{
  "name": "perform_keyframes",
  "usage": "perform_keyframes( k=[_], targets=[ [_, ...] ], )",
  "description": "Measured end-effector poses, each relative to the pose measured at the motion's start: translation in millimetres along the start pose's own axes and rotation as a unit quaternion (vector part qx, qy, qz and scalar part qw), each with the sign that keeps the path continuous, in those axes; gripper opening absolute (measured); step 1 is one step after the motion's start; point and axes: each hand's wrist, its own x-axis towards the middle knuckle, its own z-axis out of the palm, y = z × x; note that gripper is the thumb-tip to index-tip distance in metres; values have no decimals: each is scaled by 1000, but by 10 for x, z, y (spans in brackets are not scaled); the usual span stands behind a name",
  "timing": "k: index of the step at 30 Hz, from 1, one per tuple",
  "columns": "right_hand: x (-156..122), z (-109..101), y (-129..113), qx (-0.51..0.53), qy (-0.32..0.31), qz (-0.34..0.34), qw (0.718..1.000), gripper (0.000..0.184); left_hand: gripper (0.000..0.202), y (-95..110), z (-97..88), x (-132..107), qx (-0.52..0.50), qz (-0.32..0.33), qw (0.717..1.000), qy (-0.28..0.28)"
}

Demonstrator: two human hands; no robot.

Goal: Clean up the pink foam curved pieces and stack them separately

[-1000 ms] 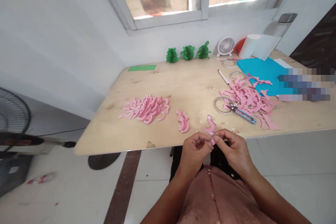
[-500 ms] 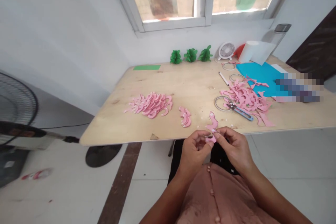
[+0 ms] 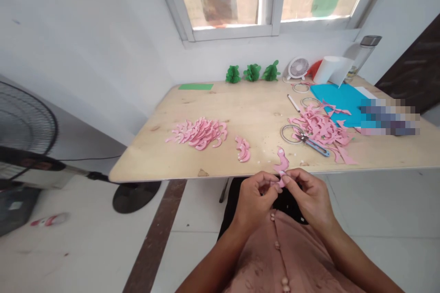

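Between my two hands, just off the table's front edge, is a small pink paper cutout [image 3: 281, 181]. My left hand [image 3: 257, 197] pinches its lower left end, and my right hand [image 3: 311, 194] pinches the upper right part by a small white patch. Right beyond my fingertips, a curved pink paper piece [image 3: 283, 159] with a white patch at its tip lies on the table edge. To the left sit a small stack of curved pink pieces [image 3: 244, 150] and a larger pile of them [image 3: 201, 133]. My fingers partly hide the held cutout.
Pink paper scraps [image 3: 321, 128] lie on the right of the wooden table [image 3: 254, 110], with blue-handled scissors or snips [image 3: 316, 145] and tape-like rings [image 3: 291, 133] beside them. Behind are blue sheets [image 3: 338, 100], green paper trees [image 3: 252, 73] and a small white fan [image 3: 298, 69].
My left fingers have closed further over the pink cutout, so less of it shows. Both hands stay at the table edge; the view has shifted slightly.
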Motion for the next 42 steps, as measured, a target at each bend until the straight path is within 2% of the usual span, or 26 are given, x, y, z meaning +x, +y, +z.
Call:
perform_keyframes(
  k=[7,17,24,28,35,42],
  targets=[
    [30,-17,-1,21,-7,15,1000,23,9,103,-12,1,-28,-19,999,-9],
    [103,29,59,48,-7,42,998,18,17,78,-96,42,-45,-47,998,-21],
    [81,113,81,19,-17,-5,1000,14,7,57,-49,30,80,10,996,29],
    [29,138,88,-7,-24,-24,999,13,9,12,-60,25,113,19,992,43],
    [-33,154,129,-42,-15,-35,998,12,9,-72,-137,-21,137,-5,990,30],
    [-60,147,147,-11,-21,-6,1000,11,14,-93,-216,-80,108,-29,994,1]
  ],
)
